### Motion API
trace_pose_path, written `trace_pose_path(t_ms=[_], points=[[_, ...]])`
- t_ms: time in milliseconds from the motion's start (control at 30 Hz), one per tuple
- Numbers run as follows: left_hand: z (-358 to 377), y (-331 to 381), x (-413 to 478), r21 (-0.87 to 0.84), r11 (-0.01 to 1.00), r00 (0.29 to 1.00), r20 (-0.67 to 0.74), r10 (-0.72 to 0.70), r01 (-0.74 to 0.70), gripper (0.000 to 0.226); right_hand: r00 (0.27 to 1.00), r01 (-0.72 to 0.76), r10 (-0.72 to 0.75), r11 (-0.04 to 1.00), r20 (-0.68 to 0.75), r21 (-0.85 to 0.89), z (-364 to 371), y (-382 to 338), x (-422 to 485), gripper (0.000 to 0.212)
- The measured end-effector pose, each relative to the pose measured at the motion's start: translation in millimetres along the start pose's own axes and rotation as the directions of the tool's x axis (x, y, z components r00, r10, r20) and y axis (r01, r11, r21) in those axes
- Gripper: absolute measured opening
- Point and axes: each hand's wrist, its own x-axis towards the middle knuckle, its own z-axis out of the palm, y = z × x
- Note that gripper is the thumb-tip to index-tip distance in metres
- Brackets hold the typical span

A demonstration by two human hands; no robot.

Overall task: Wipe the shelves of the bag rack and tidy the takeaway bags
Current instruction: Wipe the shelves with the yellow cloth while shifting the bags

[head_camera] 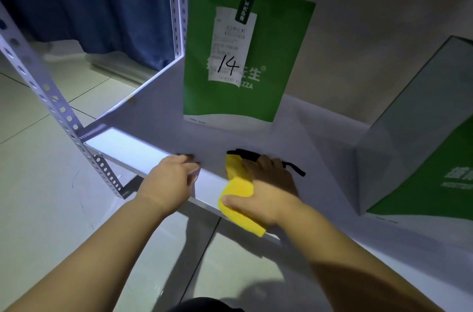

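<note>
Right hand (268,194) flat, pressing cloth (236,192) onto shelf (143,150).

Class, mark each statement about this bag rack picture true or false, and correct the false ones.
1. The right hand presses a yellow cloth onto the white shelf. True.
2. The receipt on the upright green bag is marked 41. False: the handwritten number is 14.
3. The left hand holds a spray bottle. False: it holds no tool and rests on the shelf's front edge.
4. A second green bag sits on the shelf, to the right of the upright one. True.
5. The yellow cloth touches the upright green bag. False: the cloth is at the front edge, with bare shelf between it and the bag.
</note>
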Motion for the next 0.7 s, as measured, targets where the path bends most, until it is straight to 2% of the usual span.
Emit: trace_pose_path(t_ms=[133,233,300,367,500,700], points=[[3,4,-6,0.053,0.998,0.998,0.037,-0.042,0.04,0.023,0.99,-0.138,0.138,0.99,-0.041,0.001,-10,33,-14,0.064],[2,9,-6,0.078,0.996,0.996,0.073,-0.053,0.047,0.022,0.981,-0.144,0.146,0.989,-0.125,0.022,-7,20,-4,0.049],[0,11,-6,0.107,0.993,0.993,0.105,-0.061,0.049,0.022,0.99,-0.119,0.117,0.993,-0.085,-0.026,4,4,-2,0.06],[0,13,-7,0.098,0.993,0.991,0.108,-0.078,0.068,0.023,0.993,-0.059,0.054,0.997,-0.105,-0.043,16,-2,-7,0.069],[4,19,-14,0.069,0.991,0.989,0.084,-0.12,0.114,0.026,0.986,0.038,-0.042,0.999,-0.162,-0.032,21,6,-29,0.063],[9,23,-16,0.051,0.987,0.986,0.064,-0.157,0.154,0.028,0.976,-0.049,0.047,0.999,-0.214,-0.006,18,43,-63,0.065]])
